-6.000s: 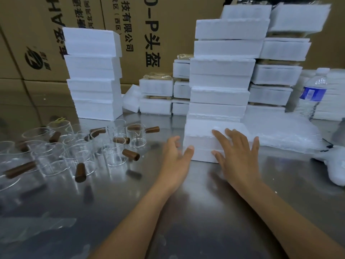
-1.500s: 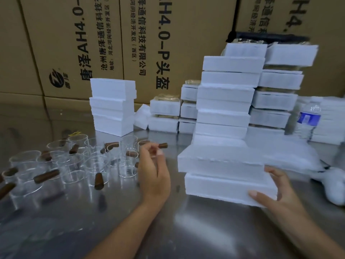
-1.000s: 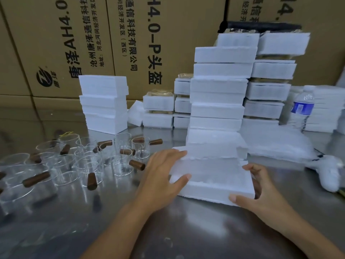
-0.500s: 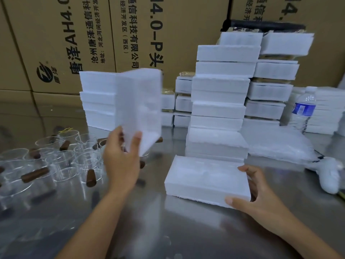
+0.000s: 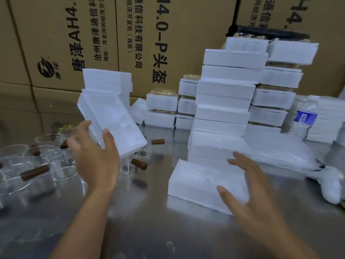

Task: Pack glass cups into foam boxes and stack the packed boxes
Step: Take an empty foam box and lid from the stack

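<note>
My left hand (image 5: 95,157) grips a white foam lid (image 5: 113,126) and holds it tilted in the air above the glass cups (image 5: 59,161). The cups are clear with brown wooden handles and stand crowded at the left of the steel table (image 5: 149,221). The foam box base (image 5: 203,184) lies flat on the table in front of me. My right hand (image 5: 248,187) hovers over the base's right end with fingers spread; whether it touches the foam I cannot tell. Behind the base rises a tall stack of foam boxes (image 5: 225,101).
A shorter foam stack (image 5: 108,85) stands behind the lid at left. More foam boxes (image 5: 276,90) and low ones (image 5: 162,109) line the cardboard cartons (image 5: 130,34) at the back. A water bottle (image 5: 306,118) and flat foam sheets (image 5: 276,152) sit right.
The lid came off the box in my left hand, swung left and has tipped lower over the cups. My right hand let go of the base's end and now hovers spread over it.
</note>
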`<state>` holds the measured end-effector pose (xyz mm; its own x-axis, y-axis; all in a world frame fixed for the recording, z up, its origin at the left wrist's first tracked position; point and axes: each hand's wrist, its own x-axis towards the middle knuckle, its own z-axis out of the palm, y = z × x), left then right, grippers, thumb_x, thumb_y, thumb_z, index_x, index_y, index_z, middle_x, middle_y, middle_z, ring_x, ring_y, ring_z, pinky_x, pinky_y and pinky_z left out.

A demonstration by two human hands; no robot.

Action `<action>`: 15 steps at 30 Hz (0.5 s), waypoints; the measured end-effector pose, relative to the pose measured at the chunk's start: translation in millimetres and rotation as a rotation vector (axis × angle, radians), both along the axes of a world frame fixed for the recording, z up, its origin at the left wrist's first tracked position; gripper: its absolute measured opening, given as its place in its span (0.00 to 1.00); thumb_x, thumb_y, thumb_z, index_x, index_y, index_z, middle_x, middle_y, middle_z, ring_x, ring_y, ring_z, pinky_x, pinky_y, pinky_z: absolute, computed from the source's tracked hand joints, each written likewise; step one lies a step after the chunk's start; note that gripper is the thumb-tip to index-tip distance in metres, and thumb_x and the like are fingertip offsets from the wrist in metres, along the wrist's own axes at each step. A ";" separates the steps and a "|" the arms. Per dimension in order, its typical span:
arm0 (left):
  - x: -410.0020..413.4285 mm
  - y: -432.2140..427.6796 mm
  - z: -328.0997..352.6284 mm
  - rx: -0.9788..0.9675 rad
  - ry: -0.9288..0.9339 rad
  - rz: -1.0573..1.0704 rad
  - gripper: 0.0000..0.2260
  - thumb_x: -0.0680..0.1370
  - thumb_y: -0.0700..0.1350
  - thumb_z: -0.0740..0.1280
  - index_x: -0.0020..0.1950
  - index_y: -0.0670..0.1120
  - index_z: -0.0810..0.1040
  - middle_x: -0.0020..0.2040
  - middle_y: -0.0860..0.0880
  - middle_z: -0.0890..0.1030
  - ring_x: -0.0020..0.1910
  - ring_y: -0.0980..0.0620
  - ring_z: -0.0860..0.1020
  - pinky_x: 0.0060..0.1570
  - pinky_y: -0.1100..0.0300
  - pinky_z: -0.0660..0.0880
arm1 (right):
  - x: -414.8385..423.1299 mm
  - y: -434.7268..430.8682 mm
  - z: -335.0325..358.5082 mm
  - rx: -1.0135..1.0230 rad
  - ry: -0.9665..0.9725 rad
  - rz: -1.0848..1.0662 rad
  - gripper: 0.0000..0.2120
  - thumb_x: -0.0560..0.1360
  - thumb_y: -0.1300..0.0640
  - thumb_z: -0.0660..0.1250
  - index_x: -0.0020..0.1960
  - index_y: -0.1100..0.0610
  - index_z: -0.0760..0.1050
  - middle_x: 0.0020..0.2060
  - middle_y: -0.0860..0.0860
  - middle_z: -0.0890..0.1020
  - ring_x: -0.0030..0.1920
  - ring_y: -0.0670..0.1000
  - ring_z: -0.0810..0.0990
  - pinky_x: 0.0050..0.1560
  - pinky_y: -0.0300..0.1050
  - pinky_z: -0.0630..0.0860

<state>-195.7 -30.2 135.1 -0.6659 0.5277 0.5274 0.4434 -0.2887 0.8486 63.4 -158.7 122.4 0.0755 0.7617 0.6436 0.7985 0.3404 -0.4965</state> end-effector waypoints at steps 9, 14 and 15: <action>-1.1 5.3 -4.0 -0.071 -0.052 -0.077 0.12 0.81 0.48 0.55 0.58 0.53 0.76 0.58 0.47 0.67 0.41 0.56 0.68 0.37 0.61 0.62 | -127.7 96.0 31.5 -0.309 -0.388 0.045 0.19 0.76 0.45 0.61 0.64 0.49 0.67 0.60 0.48 0.76 0.64 0.53 0.69 0.67 0.55 0.58; -0.7 6.8 -2.1 -0.087 -0.161 -0.134 0.11 0.81 0.48 0.57 0.61 0.51 0.74 0.59 0.49 0.64 0.47 0.49 0.71 0.45 0.59 0.66 | -149.1 134.5 14.1 -0.474 -0.502 -0.014 0.18 0.78 0.45 0.58 0.64 0.53 0.69 0.56 0.53 0.79 0.59 0.57 0.74 0.62 0.56 0.60; -0.5 6.6 -1.8 -0.098 -0.173 -0.141 0.12 0.80 0.49 0.59 0.62 0.51 0.74 0.59 0.49 0.63 0.47 0.49 0.71 0.46 0.59 0.66 | -149.1 137.4 12.0 -0.475 -0.499 -0.009 0.16 0.79 0.46 0.58 0.61 0.53 0.70 0.56 0.53 0.79 0.58 0.57 0.75 0.61 0.56 0.60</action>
<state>-196.3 -23.6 133.4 -0.6580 0.6649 0.3535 0.2497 -0.2502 0.9354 -85.8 -21.3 134.4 -0.1360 0.9703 0.1998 0.9721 0.1696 -0.1622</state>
